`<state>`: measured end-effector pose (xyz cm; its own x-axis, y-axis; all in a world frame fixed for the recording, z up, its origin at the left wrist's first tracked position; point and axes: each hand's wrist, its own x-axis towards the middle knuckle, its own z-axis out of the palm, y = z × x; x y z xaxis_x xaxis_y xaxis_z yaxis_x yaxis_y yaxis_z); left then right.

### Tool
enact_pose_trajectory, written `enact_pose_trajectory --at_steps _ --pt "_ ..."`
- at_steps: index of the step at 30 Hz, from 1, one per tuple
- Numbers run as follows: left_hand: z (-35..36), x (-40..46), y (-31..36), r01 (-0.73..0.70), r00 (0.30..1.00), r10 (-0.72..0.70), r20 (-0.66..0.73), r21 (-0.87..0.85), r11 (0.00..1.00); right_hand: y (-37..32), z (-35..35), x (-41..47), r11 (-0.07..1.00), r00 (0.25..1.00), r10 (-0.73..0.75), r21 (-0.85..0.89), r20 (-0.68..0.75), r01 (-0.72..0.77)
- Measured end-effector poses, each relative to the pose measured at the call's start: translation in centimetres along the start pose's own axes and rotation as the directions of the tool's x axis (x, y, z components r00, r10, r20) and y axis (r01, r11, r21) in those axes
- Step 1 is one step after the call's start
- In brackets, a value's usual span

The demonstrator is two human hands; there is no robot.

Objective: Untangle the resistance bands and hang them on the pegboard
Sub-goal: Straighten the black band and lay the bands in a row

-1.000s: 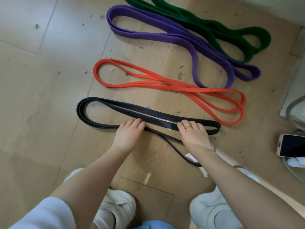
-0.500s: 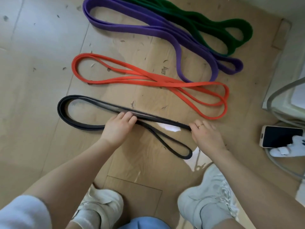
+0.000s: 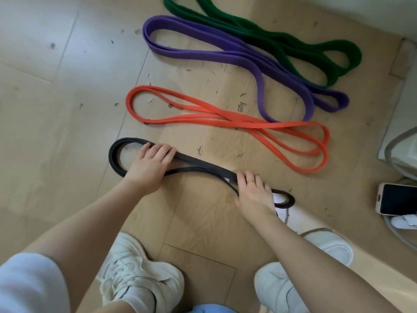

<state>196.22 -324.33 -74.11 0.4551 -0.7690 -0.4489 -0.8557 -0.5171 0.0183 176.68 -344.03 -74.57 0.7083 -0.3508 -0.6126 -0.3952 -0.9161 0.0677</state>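
On the floor (image 3: 56,109), nearest the person's feet, the black band (image 3: 204,165) lies folded into a long flat loop, and both hands are on it. The left hand (image 3: 147,169) lies over the band's left end with straight fingers (image 3: 158,152) pressing the strands flat against the floor; nothing is gripped. Further right, the right hand (image 3: 253,192) rests on the band just short of its right-hand curl, its fingers (image 3: 246,178) laid over the strands; whether they pinch the band or only press it I cannot tell. Beyond lie 3 more bands, each a separate loop: orange band (image 3: 228,117), purple band (image 3: 225,56) and green band (image 3: 259,33). A phone (image 3: 397,199) lies at the far right.

By my reading, the untangling is nearly finished and the step in hand is straightening this last band. No pegboard shows here, so next the bands must be gathered, lifted and carried to it.
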Motion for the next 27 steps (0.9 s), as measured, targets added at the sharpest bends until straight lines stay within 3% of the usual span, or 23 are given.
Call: enact_pose_trajectory --at_steps 5,6,10,15,18,21,23,27 --pt "-1.1 2.2 -1.6 -0.146 0.978 0.169 -0.12 0.182 0.972 3.5 -2.1 0.1 0.994 0.996 -0.091 -0.059 -0.022 0.089" --pt "-1.3 2.9 -1.8 -0.167 0.972 0.196 -0.132 0.204 0.965 4.1 -2.8 0.7 0.993 0.992 -0.081 -0.089 -0.096 0.072" --pt "-1.4 3.3 -2.2 -0.161 0.965 0.192 -0.177 0.179 0.971 5.4 -3.9 2.2 0.997 0.978 -0.026 -0.075 -0.205 0.011" --pt "-0.7 4.6 -0.8 -0.098 0.984 0.108 -0.144 0.072 0.993 5.8 -3.2 2.4 0.996 0.995 0.094 -0.003 0.029 -0.094" --pt "-1.9 4.2 -0.2 0.003 0.998 0.0 -0.059 0.041 0.999 5.8 -5.0 1.9 0.999 0.981 0.037 -0.017 0.189 -0.035" --pt "-4.3 2.7 -0.1 0.066 0.993 -0.077 0.088 0.127 0.99 5.5 -8.9 0.6 0.996 0.972 -0.041 -0.066 0.232 0.058" --pt "-7.0 1.7 -0.2 0.074 0.991 -0.084 0.107 0.101 0.992 4.7 -12.3 -0.6 0.998 0.97 -0.057 0.017 0.238 0.054" --pt "-12.8 -0.9 -1.7 0.183 0.977 -0.164 0.136 -0.138 0.973 1.6 -19.3 -4.0 0.995 0.968 -0.096 0.054 0.231 0.086"
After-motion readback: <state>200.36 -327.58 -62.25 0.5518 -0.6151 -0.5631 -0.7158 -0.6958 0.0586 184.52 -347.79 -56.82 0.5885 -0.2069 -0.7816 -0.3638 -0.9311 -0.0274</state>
